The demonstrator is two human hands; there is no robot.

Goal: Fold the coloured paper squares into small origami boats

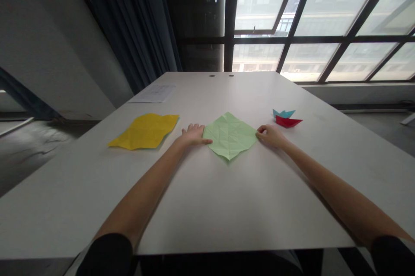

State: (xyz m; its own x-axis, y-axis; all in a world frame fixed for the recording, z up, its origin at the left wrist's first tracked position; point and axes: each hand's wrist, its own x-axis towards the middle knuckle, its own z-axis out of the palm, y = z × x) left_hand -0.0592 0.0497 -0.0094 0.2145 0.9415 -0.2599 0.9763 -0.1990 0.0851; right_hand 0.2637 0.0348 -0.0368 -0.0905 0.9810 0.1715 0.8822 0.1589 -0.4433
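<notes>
Pinching one green sheet (pixel 229 135) at its right corner, right fingers (pixel 262 128); left fingers (pixel 197 128) spread apart; two paper boats (pixel 288 122) nearby

Creased green paper (pixel 229 135) between left fingers (pixel 196 127) and right fingers (pixel 262 128)

— What sort of place is it?
— It resembles an office: I see a long white table (pixel 246 207) with two round inserts (pixel 212 76), a printed sheet (pixel 154 93), a dark blue curtain (pixel 126 17).
— And through the large window (pixel 330 12)?
— A building (pixel 292 6).
</notes>
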